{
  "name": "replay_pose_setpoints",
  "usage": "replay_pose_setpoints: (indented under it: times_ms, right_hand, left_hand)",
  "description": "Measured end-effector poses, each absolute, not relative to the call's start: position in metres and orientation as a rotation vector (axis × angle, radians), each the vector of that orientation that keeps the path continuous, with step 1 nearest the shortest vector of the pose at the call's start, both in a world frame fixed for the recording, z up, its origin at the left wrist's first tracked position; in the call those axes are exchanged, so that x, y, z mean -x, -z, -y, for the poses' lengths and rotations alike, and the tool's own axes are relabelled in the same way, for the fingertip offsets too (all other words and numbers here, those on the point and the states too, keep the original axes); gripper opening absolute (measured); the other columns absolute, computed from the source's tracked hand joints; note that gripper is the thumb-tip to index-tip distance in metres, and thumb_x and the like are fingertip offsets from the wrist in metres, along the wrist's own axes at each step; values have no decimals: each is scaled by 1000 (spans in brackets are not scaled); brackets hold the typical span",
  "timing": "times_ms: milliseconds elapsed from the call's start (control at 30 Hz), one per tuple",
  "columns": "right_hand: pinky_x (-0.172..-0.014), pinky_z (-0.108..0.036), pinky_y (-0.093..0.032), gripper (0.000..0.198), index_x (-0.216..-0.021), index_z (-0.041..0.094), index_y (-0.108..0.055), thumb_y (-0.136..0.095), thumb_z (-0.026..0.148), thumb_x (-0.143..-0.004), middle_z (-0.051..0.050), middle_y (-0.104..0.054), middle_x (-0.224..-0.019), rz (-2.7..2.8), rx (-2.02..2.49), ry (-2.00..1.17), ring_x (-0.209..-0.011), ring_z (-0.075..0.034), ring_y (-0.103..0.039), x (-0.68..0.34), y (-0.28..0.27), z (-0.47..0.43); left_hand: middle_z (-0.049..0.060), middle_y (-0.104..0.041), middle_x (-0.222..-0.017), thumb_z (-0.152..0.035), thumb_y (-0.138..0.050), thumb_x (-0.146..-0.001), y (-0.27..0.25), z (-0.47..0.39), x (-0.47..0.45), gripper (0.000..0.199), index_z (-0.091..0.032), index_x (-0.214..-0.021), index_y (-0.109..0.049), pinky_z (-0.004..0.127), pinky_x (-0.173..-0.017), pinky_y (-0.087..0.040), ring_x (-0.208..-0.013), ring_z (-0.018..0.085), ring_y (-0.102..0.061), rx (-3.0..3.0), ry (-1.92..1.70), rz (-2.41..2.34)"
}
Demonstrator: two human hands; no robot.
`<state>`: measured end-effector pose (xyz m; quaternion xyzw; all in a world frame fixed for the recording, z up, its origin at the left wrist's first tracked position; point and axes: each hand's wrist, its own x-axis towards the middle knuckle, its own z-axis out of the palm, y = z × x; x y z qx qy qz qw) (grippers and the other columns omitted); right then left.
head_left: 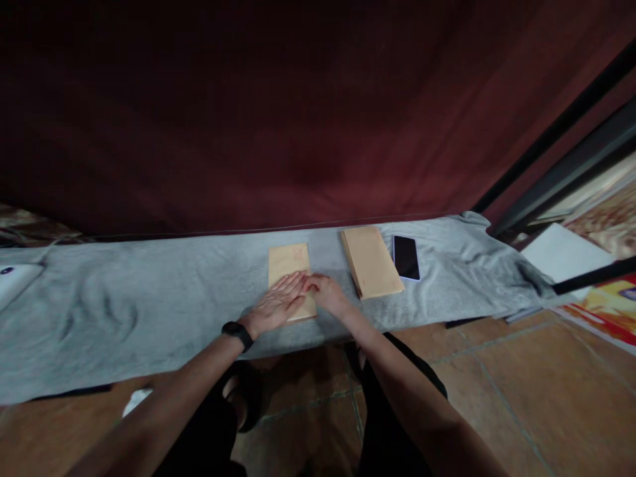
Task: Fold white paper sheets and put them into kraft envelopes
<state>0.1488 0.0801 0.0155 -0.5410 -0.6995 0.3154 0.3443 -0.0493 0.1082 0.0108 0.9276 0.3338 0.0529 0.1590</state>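
Note:
A tan paper envelope (284, 260) with small red print in its upper right corner lies on a grey cloth. My left hand (278, 301), with a black band at the wrist, rests flat across its middle, fingers stretched out. At the envelope's right edge my right hand (324, 290) is closed, its fingertips curled together on the paper beside the left fingers. The hands cover much of the envelope's middle. To the right lies a stack of similar brown envelopes (373, 264), slightly turned.
A smartphone (406, 258) lies right of the stack on the grey cloth (163, 291). Behind hangs a dark red curtain (298, 132). A white object (17, 281) sits at the far left. Black bars (561, 132) and printed sheets (606, 305) are at the right, above a tiled floor (521, 371).

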Motion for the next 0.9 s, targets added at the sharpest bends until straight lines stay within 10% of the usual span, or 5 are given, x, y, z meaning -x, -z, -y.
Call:
replay_pose_setpoints:
  times_ms: [333, 633, 900]
  right_hand:
    - [-92, -28, -50, 29, -89, 22, -74, -53, 3, -88, -2, -70, -99, 1928, 1339, -812, -94, -15, -65, -158, -22, -61]
    - [-100, -34, -48, 19, -108, 25, -72, -68, 21, -89, -5, -67, -121, 2079, 1171, -812, -112, -17, -63, -165, -24, -43]
    - [-104, -36, -47, 17, -103, 24, -71, -65, 14, -91, -4, -68, -117, 2123, 1231, -765, -115, -18, -61, -163, -22, -42]
  left_hand:
    - [9, -22, -167, -48, -33, -103, -19, -45, 69, 66, -17, -160, -22, 41, -127, -12, -155, 21, -18, -2573, -173, -931]
    - [7, -63, -140, -37, -41, -101, -27, -22, 71, 40, -24, -130, -65, 45, -117, -38, -133, 23, -55, -2349, -536, -1162]
    - [7, -71, -124, -36, -45, -99, -27, -30, 67, 32, -25, -110, -73, 43, -109, -44, -121, 24, -61, -2154, -708, -1193]
